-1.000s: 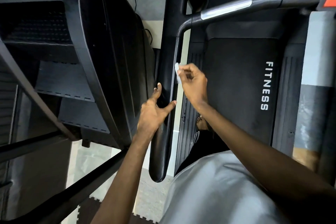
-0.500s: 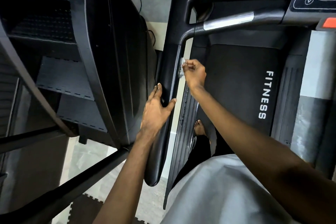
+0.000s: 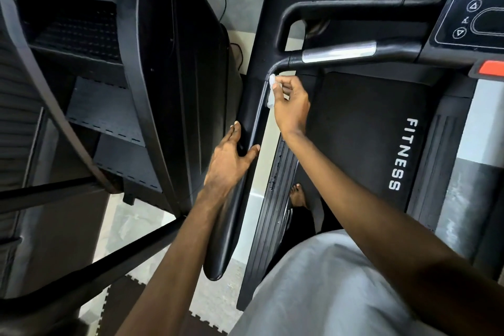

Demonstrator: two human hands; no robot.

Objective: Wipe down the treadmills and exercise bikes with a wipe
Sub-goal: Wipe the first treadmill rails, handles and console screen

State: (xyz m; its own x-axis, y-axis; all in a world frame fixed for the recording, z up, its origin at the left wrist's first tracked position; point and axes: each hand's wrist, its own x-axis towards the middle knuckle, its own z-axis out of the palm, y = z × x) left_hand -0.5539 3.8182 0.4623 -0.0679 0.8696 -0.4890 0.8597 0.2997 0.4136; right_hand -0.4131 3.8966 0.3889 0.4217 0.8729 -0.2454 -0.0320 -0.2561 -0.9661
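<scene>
So the right hand [image 3: 291, 106] has a small crumpled white wipe [image 3: 271, 90] pinched in a narrow grip, pressed on the glossy black treadmill side rail [image 3: 249, 123] right at the far bend where it meets the black crossbar [image 3: 395, 49] with the silver metal sleeve [image 3: 338, 52]. The left hand [image 3: 231, 155] is nearer on that same rail, grip wide, fingers straight along it and thumb spread to the right, holding nothing. Black belt with white FITNESS lettering [image 3: 354, 131] is off to the right
</scene>
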